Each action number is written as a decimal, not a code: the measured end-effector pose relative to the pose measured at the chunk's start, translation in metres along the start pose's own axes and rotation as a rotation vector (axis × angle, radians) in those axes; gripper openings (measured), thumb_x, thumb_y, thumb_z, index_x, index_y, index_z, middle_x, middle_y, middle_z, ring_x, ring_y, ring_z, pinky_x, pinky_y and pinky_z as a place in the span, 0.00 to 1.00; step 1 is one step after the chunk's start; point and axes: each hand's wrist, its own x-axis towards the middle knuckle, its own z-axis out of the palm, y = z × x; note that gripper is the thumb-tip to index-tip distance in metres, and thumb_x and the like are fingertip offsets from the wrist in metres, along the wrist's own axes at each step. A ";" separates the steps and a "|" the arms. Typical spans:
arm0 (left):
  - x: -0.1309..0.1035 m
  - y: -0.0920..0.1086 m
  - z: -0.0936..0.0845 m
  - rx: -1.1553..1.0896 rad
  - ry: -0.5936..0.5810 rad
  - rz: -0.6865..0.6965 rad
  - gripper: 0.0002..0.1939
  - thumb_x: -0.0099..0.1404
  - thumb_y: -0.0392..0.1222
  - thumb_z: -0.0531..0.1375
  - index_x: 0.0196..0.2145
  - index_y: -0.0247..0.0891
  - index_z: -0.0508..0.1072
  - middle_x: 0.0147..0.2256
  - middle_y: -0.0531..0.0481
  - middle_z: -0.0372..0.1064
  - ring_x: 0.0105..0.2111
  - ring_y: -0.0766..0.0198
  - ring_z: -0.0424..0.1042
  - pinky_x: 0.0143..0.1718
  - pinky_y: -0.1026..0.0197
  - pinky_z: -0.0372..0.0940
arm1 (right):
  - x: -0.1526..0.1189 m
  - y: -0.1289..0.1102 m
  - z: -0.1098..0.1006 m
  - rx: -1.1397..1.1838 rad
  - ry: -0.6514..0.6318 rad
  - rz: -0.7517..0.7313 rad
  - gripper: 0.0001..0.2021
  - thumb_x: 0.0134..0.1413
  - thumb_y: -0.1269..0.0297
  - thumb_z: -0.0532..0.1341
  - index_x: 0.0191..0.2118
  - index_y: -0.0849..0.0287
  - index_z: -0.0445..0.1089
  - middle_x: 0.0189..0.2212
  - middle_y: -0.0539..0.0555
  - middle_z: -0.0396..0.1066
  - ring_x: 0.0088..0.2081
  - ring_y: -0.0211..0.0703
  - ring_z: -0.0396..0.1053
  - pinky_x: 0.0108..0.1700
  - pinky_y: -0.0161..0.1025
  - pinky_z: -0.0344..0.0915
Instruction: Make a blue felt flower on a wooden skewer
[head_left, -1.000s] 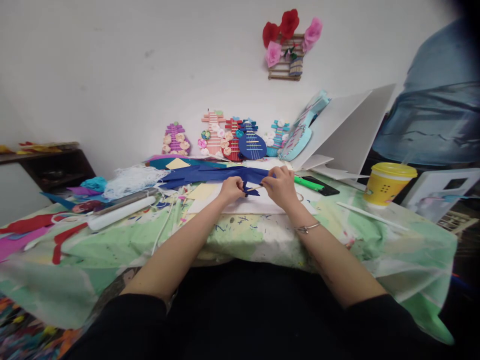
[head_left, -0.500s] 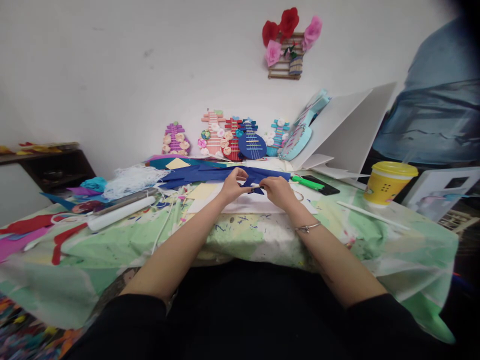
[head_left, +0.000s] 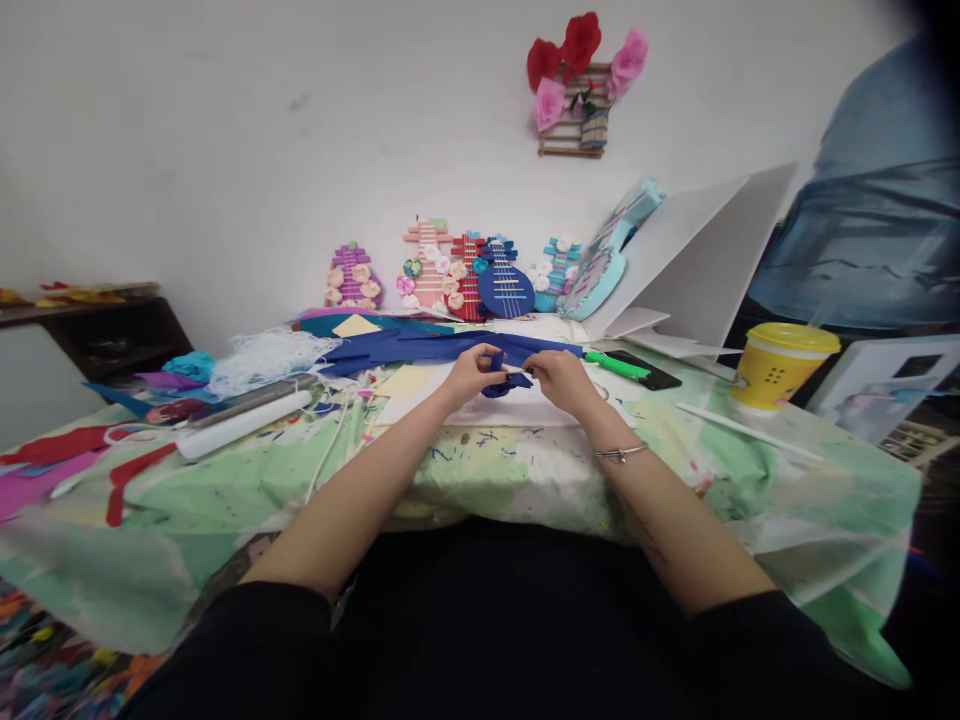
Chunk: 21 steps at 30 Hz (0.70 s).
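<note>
Scrap of dark blue material, bunched up, lies between the two hands, just above a white sheet near the front of the counter; the left hand is curled partway, thumb and fingers bent about the scrap; the right hand has its fingers drawn together in a pinch at one end of a thin pale stick, whose other end reaches the scrap; how firm either hold is, I cannot tell. Longer blue strips lie just behind the hands; to the right are a bright green tool and a flat black object beside it, then, farther off, a yellow cup; small decorated lutes stand against the wall behind.
</note>
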 end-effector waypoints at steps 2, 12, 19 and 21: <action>0.000 0.000 0.001 -0.008 -0.009 0.017 0.23 0.44 0.34 0.70 0.39 0.33 0.69 0.30 0.49 0.75 0.30 0.64 0.73 0.40 0.57 0.66 | 0.000 0.000 0.000 0.009 -0.009 -0.001 0.15 0.56 0.77 0.53 0.38 0.59 0.76 0.39 0.56 0.78 0.43 0.47 0.73 0.43 0.40 0.57; -0.005 0.005 0.004 0.096 -0.016 0.091 0.18 0.45 0.31 0.61 0.37 0.34 0.71 0.27 0.54 0.70 0.27 0.69 0.69 0.33 0.63 0.62 | 0.000 0.001 0.003 0.050 -0.061 -0.051 0.16 0.54 0.78 0.52 0.39 0.61 0.76 0.33 0.55 0.78 0.36 0.44 0.73 0.41 0.37 0.60; -0.005 0.004 0.004 0.152 -0.025 0.089 0.17 0.44 0.30 0.60 0.36 0.34 0.71 0.25 0.54 0.69 0.26 0.69 0.66 0.30 0.64 0.59 | 0.002 0.001 0.000 -0.013 -0.074 -0.015 0.17 0.52 0.78 0.52 0.37 0.59 0.77 0.32 0.54 0.78 0.37 0.45 0.73 0.43 0.38 0.57; -0.006 0.004 0.004 0.158 -0.020 0.076 0.17 0.44 0.30 0.60 0.35 0.34 0.71 0.25 0.54 0.69 0.25 0.69 0.65 0.30 0.64 0.59 | 0.002 0.003 -0.002 -0.023 -0.081 -0.008 0.17 0.51 0.79 0.52 0.36 0.60 0.77 0.32 0.55 0.78 0.37 0.45 0.72 0.42 0.38 0.57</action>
